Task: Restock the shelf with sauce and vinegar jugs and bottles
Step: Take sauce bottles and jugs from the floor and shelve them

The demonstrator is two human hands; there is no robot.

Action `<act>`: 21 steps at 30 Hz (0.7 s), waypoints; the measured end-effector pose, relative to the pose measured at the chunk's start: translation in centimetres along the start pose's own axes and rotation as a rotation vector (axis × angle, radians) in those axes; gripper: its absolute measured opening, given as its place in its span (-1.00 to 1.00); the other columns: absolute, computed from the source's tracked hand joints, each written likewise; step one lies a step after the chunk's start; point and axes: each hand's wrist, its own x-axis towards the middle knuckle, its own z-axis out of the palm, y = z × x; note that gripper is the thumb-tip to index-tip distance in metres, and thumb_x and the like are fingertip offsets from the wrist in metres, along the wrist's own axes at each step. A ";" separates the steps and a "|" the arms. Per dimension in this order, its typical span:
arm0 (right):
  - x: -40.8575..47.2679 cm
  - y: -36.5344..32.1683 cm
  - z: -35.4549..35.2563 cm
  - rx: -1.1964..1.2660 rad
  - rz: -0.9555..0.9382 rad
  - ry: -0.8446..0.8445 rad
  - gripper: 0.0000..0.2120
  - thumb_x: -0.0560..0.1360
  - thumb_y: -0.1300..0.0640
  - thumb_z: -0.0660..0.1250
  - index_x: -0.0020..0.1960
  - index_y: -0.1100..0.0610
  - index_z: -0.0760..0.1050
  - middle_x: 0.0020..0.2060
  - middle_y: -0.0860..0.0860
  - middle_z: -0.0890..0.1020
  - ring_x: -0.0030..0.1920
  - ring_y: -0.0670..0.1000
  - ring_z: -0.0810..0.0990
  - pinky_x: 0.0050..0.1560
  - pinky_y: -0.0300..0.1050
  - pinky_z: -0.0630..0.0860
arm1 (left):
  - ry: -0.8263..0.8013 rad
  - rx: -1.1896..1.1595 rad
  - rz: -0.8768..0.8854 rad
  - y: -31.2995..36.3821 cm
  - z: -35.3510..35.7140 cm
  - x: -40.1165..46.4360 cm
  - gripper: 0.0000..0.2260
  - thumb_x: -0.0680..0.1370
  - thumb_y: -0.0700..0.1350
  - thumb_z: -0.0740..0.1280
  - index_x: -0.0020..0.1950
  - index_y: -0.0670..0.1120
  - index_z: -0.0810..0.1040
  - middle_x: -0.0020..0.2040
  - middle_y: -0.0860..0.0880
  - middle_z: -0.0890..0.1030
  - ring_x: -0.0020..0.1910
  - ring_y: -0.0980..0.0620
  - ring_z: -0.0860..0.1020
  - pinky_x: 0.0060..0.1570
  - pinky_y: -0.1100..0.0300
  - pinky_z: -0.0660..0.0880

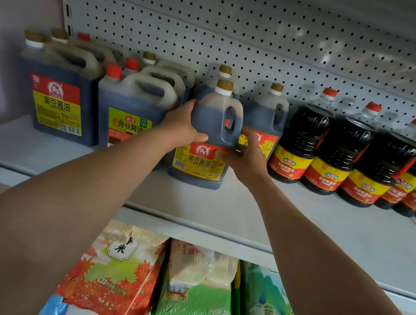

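Observation:
A dark soy sauce jug with a gold cap and a red-and-yellow label stands on the grey shelf, near its middle. My left hand grips the jug's left side, thumb across the front. My right hand holds its right side at the label, below the handle. Two like jugs stand right behind it. Large square jugs fill the shelf's left end, with red-capped ones beside them.
A row of dark round bottles with red caps lines the shelf to the right of the jugs. A white pegboard back wall rises behind. Bags of rice and grain lie on the shelf below. The shelf's front strip is bare.

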 end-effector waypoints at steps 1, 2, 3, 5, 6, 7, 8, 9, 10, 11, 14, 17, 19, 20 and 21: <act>-0.4 -0.3 -0.1 -0.034 0.002 0.007 -0.39 0.45 0.19 0.54 0.38 -0.02 0.32 0.14 -0.02 0.57 0.17 0.11 0.60 0.04 -0.05 0.63 | 0.055 0.030 -0.002 0.1 0.2 -0.6 -0.25 0.42 -0.04 0.55 0.53 -0.01 0.27 0.40 -0.05 0.49 0.34 -0.11 0.49 0.21 0.05 0.49; -0.8 -0.6 -0.3 -0.069 0.008 0.011 -0.38 0.46 0.17 0.53 0.40 -0.03 0.30 0.13 -0.02 0.55 0.15 0.12 0.60 0.03 -0.05 0.62 | 0.107 0.051 -0.017 0.2 0.4 -1.2 -0.28 0.42 -0.01 0.55 0.51 -0.04 0.32 0.40 -0.06 0.50 0.35 -0.12 0.48 0.26 0.00 0.47; -1.4 -0.8 -0.6 -0.100 0.016 0.018 -0.36 0.46 0.14 0.54 0.42 -0.03 0.28 0.12 -0.02 0.54 0.14 0.11 0.60 0.01 -0.06 0.61 | 0.147 0.052 -0.043 0.3 0.5 -1.9 -0.30 0.42 0.01 0.54 0.49 -0.07 0.34 0.40 -0.08 0.50 0.36 -0.13 0.47 0.29 -0.05 0.46; -2.9 -1.3 -1.7 -0.169 0.013 0.049 -0.29 0.44 0.06 0.56 0.46 -0.02 0.27 0.10 -0.02 0.54 0.07 0.05 0.55 -0.13 -0.18 0.53 | 0.198 0.007 -0.085 0.6 0.7 -3.6 -0.31 0.41 0.04 0.55 0.46 -0.10 0.37 0.39 -0.10 0.51 0.36 -0.15 0.47 0.30 -0.10 0.46; -3.8 -1.5 -2.4 -0.217 -0.002 0.062 -0.27 0.42 0.02 0.57 0.47 -0.01 0.27 0.09 -0.02 0.54 0.05 0.03 0.52 -0.21 -0.23 0.47 | 0.218 -0.012 -0.087 0.9 0.7 -4.5 -0.31 0.40 0.03 0.56 0.44 -0.11 0.39 0.37 -0.11 0.52 0.35 -0.15 0.48 0.28 -0.10 0.47; -4.8 -1.7 -3.2 -0.266 -0.017 0.068 -0.25 0.41 -0.03 0.57 0.48 0.00 0.27 0.10 -0.01 0.54 0.05 0.02 0.51 -0.23 -0.22 0.43 | 0.234 -0.017 -0.081 1.3 0.8 -5.5 -0.33 0.39 0.02 0.57 0.42 -0.11 0.41 0.34 -0.11 0.54 0.32 -0.15 0.50 0.26 -0.08 0.48; -5.9 -1.9 -4.0 -0.311 -0.025 0.069 -0.24 0.41 -0.05 0.57 0.48 0.00 0.27 0.15 0.02 0.56 0.08 0.04 0.52 -0.19 -0.17 0.45 | 0.243 -0.005 -0.074 1.7 0.8 -6.7 -0.33 0.38 0.02 0.58 0.42 -0.10 0.42 0.34 -0.11 0.54 0.31 -0.15 0.51 0.25 -0.05 0.48; -7.0 -2.2 -4.8 -0.347 -0.027 0.071 -0.23 0.41 -0.06 0.57 0.49 0.00 0.27 0.21 0.04 0.56 0.14 0.08 0.54 -0.11 -0.12 0.48 | 0.244 0.018 -0.072 2.1 0.9 -7.9 -0.32 0.38 0.02 0.58 0.43 -0.09 0.42 0.36 -0.11 0.52 0.31 -0.14 0.51 0.26 -0.02 0.47; -8.3 -2.5 -5.6 -0.372 -0.027 0.069 -0.23 0.40 -0.05 0.57 0.50 0.00 0.27 0.26 0.07 0.55 0.21 0.11 0.54 -0.02 -0.05 0.52 | 0.238 0.041 -0.077 2.5 1.1 -9.3 -0.32 0.39 0.03 0.57 0.44 -0.07 0.41 0.37 -0.11 0.50 0.32 -0.14 0.50 0.27 0.01 0.46; -9.6 -2.8 -6.3 -0.389 -0.029 0.062 -0.22 0.40 -0.04 0.58 0.50 0.00 0.28 0.30 0.10 0.53 0.26 0.14 0.52 0.06 0.00 0.53 | 0.228 0.059 -0.084 3.0 1.4 -10.9 -0.32 0.40 0.03 0.57 0.45 -0.06 0.40 0.38 -0.11 0.50 0.33 -0.14 0.49 0.27 0.03 0.45; -14.3 -3.5 -8.5 -0.456 -0.037 0.028 -0.25 0.38 -0.06 0.58 0.47 0.02 0.33 0.30 0.12 0.50 0.28 0.15 0.50 0.16 -0.01 0.49 | 0.212 0.073 -0.086 4.2 2.5 -16.0 -0.38 0.39 -0.04 0.58 0.40 -0.07 0.46 0.30 -0.14 0.58 0.26 -0.16 0.54 0.21 0.03 0.48; -20.1 -4.0 -10.8 -0.532 -0.043 -0.002 -0.28 0.37 -0.08 0.58 0.44 0.03 0.39 0.37 0.09 0.46 0.32 0.11 0.48 0.26 -0.04 0.44 | 0.184 0.055 -0.070 5.6 3.5 -21.9 -0.39 0.40 -0.07 0.58 0.40 -0.07 0.47 0.30 -0.17 0.55 0.25 -0.17 0.53 0.20 0.05 0.47; -24.5 -4.1 -12.3 -0.574 -0.049 -0.019 -0.32 0.38 -0.07 0.58 0.42 0.02 0.41 0.39 0.09 0.43 0.33 0.11 0.46 0.25 -0.07 0.40 | 0.170 0.096 -0.073 6.6 4.2 -26.2 -0.39 0.40 -0.06 0.57 0.42 -0.03 0.46 0.35 -0.17 0.49 0.29 -0.18 0.49 0.26 0.06 0.44; -26.7 -4.1 -13.0 -0.592 -0.046 -0.034 -0.33 0.39 -0.07 0.57 0.42 0.02 0.41 0.37 0.10 0.43 0.34 0.12 0.45 0.25 -0.07 0.39 | 0.168 0.126 -0.075 7.1 4.6 -28.4 -0.40 0.40 -0.05 0.57 0.41 -0.01 0.46 0.35 -0.18 0.47 0.29 -0.19 0.48 0.27 0.05 0.43; -28.8 -4.0 -13.7 -0.611 -0.043 -0.054 -0.33 0.39 -0.07 0.56 0.42 0.02 0.40 0.36 0.11 0.44 0.35 0.12 0.44 0.26 -0.07 0.39 | 0.167 0.155 -0.078 7.6 5.1 -30.7 -0.40 0.40 -0.05 0.56 0.40 0.01 0.46 0.33 -0.19 0.45 0.28 -0.21 0.48 0.27 0.05 0.43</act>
